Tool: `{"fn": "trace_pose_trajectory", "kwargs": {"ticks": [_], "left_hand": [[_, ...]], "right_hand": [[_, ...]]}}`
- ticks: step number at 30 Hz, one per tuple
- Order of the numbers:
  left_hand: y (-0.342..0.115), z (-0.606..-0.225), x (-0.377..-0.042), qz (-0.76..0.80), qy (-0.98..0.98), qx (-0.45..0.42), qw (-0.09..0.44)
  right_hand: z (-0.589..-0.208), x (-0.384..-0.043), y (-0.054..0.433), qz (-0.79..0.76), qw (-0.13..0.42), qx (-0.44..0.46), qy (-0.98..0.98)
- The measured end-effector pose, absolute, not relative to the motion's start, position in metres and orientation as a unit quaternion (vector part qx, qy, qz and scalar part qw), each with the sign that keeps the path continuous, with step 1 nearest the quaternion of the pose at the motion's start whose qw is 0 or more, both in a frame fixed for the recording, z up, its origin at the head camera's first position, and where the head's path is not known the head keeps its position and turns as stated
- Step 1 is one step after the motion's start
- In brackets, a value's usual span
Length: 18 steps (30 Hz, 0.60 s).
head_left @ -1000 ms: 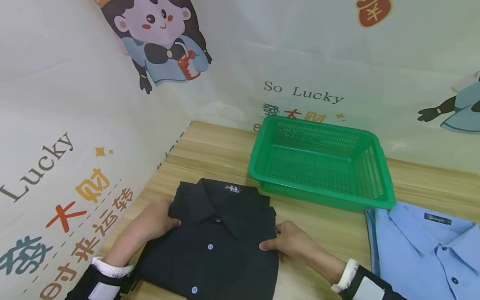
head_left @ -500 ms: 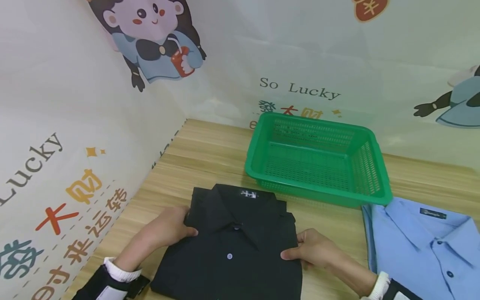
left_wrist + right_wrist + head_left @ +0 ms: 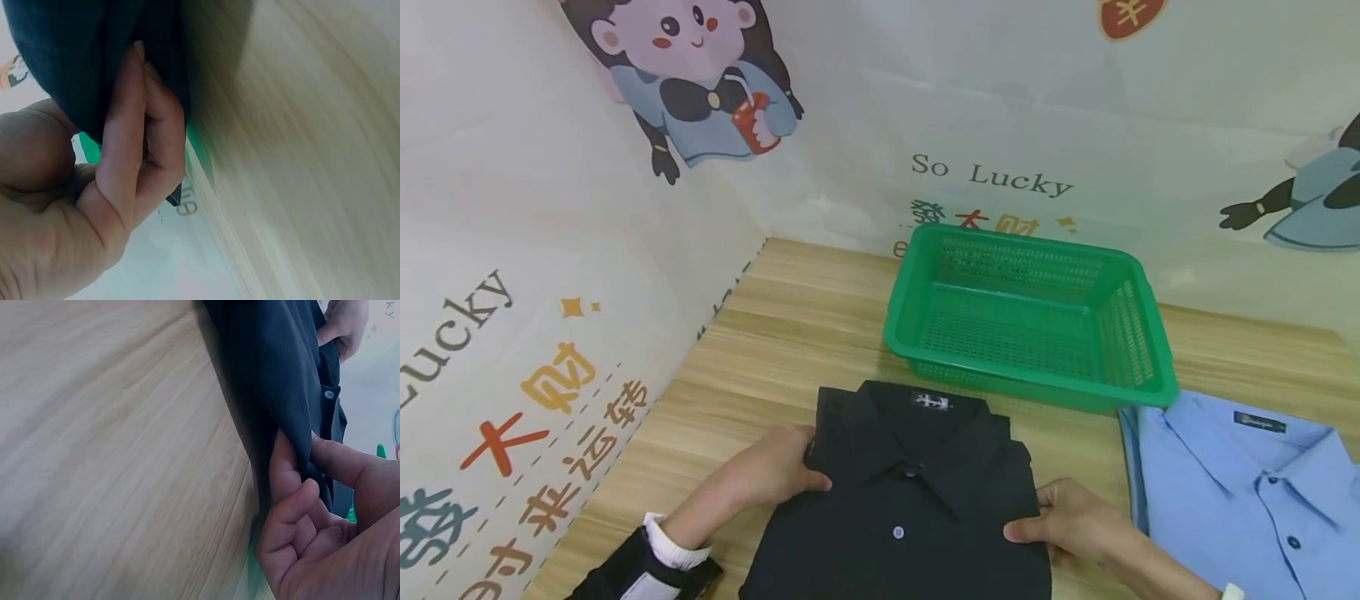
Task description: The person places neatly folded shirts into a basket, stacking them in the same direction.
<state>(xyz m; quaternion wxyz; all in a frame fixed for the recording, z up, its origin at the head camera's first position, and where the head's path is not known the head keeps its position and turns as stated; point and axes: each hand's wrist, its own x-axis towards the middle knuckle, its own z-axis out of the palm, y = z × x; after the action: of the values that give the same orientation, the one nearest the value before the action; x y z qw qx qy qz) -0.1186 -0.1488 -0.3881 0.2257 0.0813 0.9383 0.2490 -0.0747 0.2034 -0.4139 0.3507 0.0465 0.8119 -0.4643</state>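
A folded black shirt with its collar and pale buttons facing up is in the lower middle of the head view. My left hand grips its left edge, thumb on top and fingers underneath; the left wrist view shows the fingers curled under the dark cloth. On the opposite edge my right hand pinches the shirt, thumb above. In the right wrist view the cloth is held between thumb and fingers, close over the tabletop. The shirt's lower end runs out of the head view.
Behind the shirt stands a green plastic basket with perforated walls. A folded light blue shirt lies to the right, its corner against the basket. The wooden table meets printed wall sheets at the back and left.
Both hands have moved to the right with the black shirt between them, bringing it nearer the blue shirt. The head view has shifted slightly. The basket and blue shirt stay in place.
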Motion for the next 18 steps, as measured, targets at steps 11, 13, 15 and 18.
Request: {"fn": "trace_pose_trajectory", "kwargs": {"ticks": [11, 13, 15, 18], "left_hand": [[-0.128, -0.395, -0.114, 0.274, 0.919, 0.135, 0.250], [-0.124, -0.395, -0.114, 0.273, 0.919, 0.143, 0.246], [-0.121, -0.394, -0.114, 0.279, 0.916, 0.149, 0.247], [-0.118, -0.394, -0.115, 0.283, 0.915, 0.157, 0.243]], "right_hand": [[-0.413, -0.057, 0.233, -0.481, 0.371, 0.083, 0.790], [-0.413, -0.055, 0.238, -0.500, 0.377, 0.085, 0.775], [-0.412, -0.053, 0.242, -0.500, 0.376, 0.097, 0.774], [-0.411, -0.052, 0.244, -0.479, 0.365, 0.122, 0.789]]}}
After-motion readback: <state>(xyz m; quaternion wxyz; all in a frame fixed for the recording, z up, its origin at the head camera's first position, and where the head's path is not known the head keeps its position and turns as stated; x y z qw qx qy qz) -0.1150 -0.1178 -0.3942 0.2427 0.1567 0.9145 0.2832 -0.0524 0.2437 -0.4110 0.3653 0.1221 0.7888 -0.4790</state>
